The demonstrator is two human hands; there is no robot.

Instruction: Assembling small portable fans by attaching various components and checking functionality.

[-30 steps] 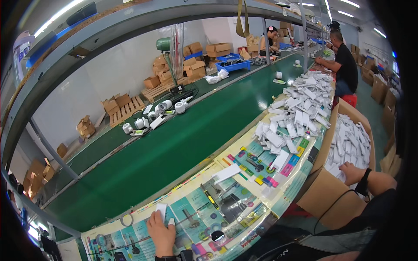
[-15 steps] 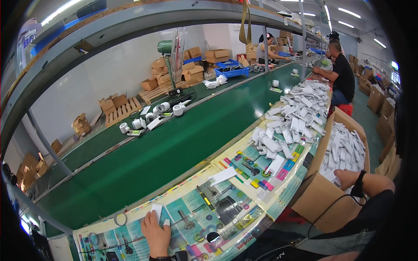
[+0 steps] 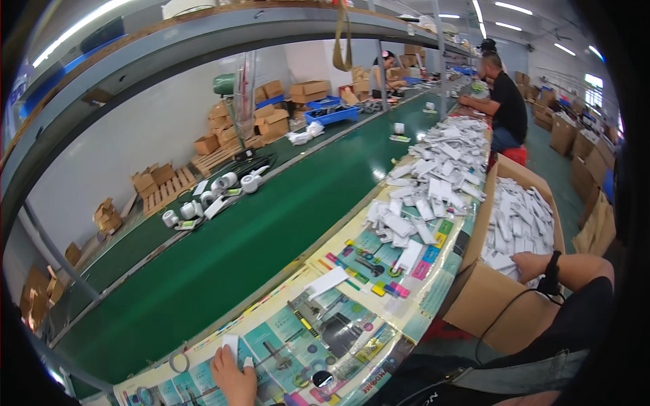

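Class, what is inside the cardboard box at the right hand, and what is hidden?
The cardboard box holds heaped white pieces, with the right hand at its near end. The upper pieces hide the box's bottom.

My left hand (image 3: 235,379) is touching a flat white oblong piece (image 3: 231,342) on a long, paper-covered table (image 3: 406,326). Farther right, a heap of flat white pieces (image 3: 437,169) is lying on it; behind it, a flat green belt (image 3: 223,271) is stretching. Right of the table, my right hand (image 3: 531,265) is resting in an open brown cardboard box (image 3: 501,308).
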